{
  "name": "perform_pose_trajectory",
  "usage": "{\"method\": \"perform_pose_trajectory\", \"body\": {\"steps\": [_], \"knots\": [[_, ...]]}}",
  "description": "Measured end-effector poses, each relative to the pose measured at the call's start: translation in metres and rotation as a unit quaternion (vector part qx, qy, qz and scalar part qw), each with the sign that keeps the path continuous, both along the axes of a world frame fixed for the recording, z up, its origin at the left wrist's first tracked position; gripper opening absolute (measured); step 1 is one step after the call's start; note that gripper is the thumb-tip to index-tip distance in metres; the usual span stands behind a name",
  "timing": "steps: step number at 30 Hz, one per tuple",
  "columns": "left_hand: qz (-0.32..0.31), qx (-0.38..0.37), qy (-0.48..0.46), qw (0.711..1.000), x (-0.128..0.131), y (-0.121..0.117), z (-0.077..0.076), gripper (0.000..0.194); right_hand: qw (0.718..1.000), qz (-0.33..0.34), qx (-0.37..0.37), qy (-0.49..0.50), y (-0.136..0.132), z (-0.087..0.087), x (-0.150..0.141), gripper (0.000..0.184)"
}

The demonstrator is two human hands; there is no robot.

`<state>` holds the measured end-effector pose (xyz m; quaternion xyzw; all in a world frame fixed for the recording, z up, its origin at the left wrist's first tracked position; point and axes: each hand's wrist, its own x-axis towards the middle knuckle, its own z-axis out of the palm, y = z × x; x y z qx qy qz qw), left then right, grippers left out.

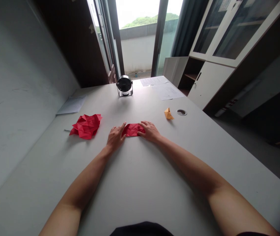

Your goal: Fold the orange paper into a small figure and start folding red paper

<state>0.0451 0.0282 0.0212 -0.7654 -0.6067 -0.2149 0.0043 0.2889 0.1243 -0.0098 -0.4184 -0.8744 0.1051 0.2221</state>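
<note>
A small folded red paper (132, 129) lies flat on the white table (140, 183) in front of me. My left hand (115, 136) rests on its left end, fingers stretched forward and pressing down. My right hand (150, 131) lies on its right end, fingers flat over the paper. Both hands press the paper against the table; neither lifts it.
A larger crumpled red folded paper (87, 125) lies to the left. A small orange folded paper figure (168, 114) sits to the right, beside a round cable hole (181, 112). A small desk fan (124, 86) and paper sheets (165, 88) stand farther back. A wall runs along the left.
</note>
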Motion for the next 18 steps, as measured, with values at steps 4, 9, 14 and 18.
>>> {"method": "perform_pose_trajectory", "body": {"steps": [4, 9, 14, 18], "knots": [[-0.023, -0.029, 0.003, 0.999, 0.0, 0.001, -0.003, 0.035, 1.0, -0.012, 0.0, 0.007, 0.001, -0.001, 0.0, 0.057], [-0.071, -0.078, 0.017, 0.994, -0.002, 0.004, -0.009, 0.045, 0.999, -0.052, 0.005, 0.003, 0.0, -0.001, 0.0, 0.062], [-0.091, -0.135, 0.053, 0.985, -0.002, 0.003, -0.017, 0.063, 0.997, -0.066, -0.016, 0.021, 0.001, 0.0, -0.002, 0.066], [-0.11, -0.115, 0.047, 0.986, 0.004, -0.001, -0.013, 0.054, 0.992, -0.058, -0.071, 0.084, 0.005, 0.002, -0.002, 0.054]]}}
